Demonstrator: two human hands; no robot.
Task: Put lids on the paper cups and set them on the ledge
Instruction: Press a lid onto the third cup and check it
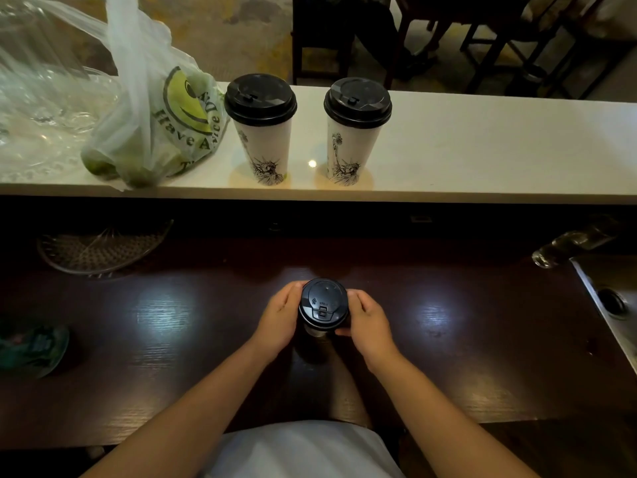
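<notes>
— Hands first: where were they?

— Both sat low in the middle of the frame. Her or his left hand (278,317) was curled against the left side of a paper cup (315,334), and the right hand (368,322) was wrapped round its right side, thumb tucked at the near edge under the rim. So each hand was closed on that cup.

— Was the cup lidded?

— Yes, a black lid (323,304) sat on top of it, its sip tab toward the bottom of the frame. Most of the cup's body was hidden under the lid and in shadow. It stood on the dark wooden bench (172,339).

— And the other cups?

— Two white paper cups with a Statue of Liberty print stood upright on the pale ledge (482,150) across the upper half of the frame. The left cup (263,146) and the right cup (349,151) were near each other but apart, each wearing a black lid.

— Anything beside them?

— A smiley-face plastic bag (165,125) lay on the ledge at the upper left, just beside the left cup, with green fruit showing through it. On the bench, a clear glass dish (103,250) sat at centre left, and a sink (610,294) edge showed at the right border.
</notes>
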